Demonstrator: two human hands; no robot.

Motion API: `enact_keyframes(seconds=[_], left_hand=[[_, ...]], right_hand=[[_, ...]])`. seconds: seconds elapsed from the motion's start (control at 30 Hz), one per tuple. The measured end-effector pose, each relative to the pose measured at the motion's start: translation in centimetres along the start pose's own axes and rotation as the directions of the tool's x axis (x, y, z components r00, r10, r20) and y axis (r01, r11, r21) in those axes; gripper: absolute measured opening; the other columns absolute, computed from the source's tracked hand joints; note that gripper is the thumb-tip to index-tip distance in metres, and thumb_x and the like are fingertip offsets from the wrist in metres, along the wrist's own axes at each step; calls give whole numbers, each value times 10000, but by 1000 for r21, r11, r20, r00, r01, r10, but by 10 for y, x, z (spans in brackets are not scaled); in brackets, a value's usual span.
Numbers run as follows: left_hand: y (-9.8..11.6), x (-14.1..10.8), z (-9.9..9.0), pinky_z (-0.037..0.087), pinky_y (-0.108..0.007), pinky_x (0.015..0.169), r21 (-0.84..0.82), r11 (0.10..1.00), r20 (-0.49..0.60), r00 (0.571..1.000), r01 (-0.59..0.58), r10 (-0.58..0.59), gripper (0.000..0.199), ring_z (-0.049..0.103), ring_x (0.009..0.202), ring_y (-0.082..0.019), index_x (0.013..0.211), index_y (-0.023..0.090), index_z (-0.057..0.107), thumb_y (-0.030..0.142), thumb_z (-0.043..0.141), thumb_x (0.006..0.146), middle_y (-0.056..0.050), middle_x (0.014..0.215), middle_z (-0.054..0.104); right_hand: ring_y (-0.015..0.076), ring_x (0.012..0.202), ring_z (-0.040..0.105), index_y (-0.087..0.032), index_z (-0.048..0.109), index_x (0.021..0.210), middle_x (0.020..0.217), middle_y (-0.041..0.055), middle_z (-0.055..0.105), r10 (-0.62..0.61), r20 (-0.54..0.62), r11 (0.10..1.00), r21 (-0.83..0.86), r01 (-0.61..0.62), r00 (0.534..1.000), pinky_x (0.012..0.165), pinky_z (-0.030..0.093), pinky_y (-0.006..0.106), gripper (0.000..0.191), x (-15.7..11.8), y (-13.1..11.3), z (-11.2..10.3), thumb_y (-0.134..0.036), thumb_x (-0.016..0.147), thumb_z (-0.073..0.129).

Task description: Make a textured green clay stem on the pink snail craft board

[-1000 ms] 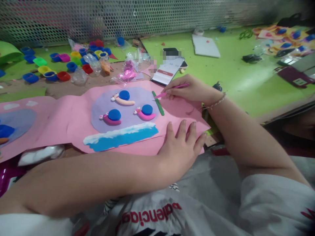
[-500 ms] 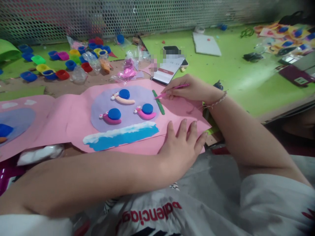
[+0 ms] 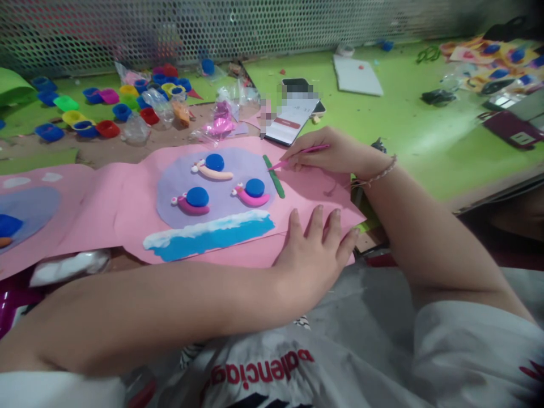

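Observation:
My right hand (image 3: 329, 150) pinches a thin pink modelling tool (image 3: 313, 149); its tip is at a narrow green clay strip (image 3: 274, 177). That strip lies on a large pink paper sheet (image 3: 138, 195), at the right edge of a lilac paper oval (image 3: 225, 212). Flat on the sheet, with fingers spread, rests my left hand (image 3: 312, 249). Three clay snails with blue round shells sit on the oval, one of them a bright pink snail (image 3: 255, 198). Below them runs a blue and white clay band (image 3: 212, 235).
Behind the sheet lie a phone (image 3: 291, 122), several colourful plastic caps (image 3: 87, 129) and crumpled clear bags (image 3: 136, 129). A white board (image 3: 357, 75) is further back on the green table. A maroon case (image 3: 510, 129) lies at the right. A perforated metal panel (image 3: 170, 34) borders the back.
My right hand and the pink tool have shifted very slightly to the right along the green strip. The left hand stays in place.

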State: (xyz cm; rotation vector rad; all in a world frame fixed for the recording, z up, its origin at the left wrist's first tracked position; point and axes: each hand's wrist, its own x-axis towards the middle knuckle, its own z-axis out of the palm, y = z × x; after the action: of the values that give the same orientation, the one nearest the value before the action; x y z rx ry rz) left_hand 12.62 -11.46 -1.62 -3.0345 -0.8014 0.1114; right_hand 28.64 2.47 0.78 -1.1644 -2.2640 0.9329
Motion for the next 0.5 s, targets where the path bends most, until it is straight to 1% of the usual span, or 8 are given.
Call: enact_keyframes(seconds=[0.17, 0.27, 0.4, 0.5], left_hand=[[0, 1, 0, 305, -652, 1060, 9, 1000, -4, 1000, 0, 0, 696, 220, 1419, -413, 1515, 161, 174, 382, 447, 914, -185, 1571, 198], [0, 1, 0, 301, -653, 1062, 13, 1000, 13, 1000, -1, 1, 713, 213, 1420, -415, 1518, 163, 157, 378, 457, 907, -182, 1576, 183], [0, 1, 0, 293, -658, 1064, 17, 1000, 24, 1000, -5, 4, 730, 193, 1426, -417, 1519, 161, 151, 381, 468, 899, -185, 1578, 170], [0, 1, 0, 302, -655, 1057, 20, 1000, 23, 1000, -3, 2, 731, 201, 1424, -415, 1519, 164, 153, 388, 468, 898, -187, 1577, 172]], right_hand=[[181, 767, 656, -239, 749, 925, 846, 48, 728, 45, -1, 999, -1, -45, 999, 731, 555, 332, 259, 0, 0, -1, -441, 811, 635], [192, 788, 659, -263, 751, 916, 849, 39, 729, 45, 2, 999, -18, -45, 999, 734, 554, 336, 245, -1, 0, -1, -453, 815, 634], [186, 783, 662, -255, 754, 897, 839, 38, 729, 34, -13, 999, -30, -34, 999, 734, 552, 325, 240, -1, -2, 0, -446, 808, 638], [172, 756, 659, -228, 749, 922, 832, 46, 730, 38, -33, 999, 13, -37, 999, 730, 554, 322, 252, -1, -5, 0, -423, 810, 634]])
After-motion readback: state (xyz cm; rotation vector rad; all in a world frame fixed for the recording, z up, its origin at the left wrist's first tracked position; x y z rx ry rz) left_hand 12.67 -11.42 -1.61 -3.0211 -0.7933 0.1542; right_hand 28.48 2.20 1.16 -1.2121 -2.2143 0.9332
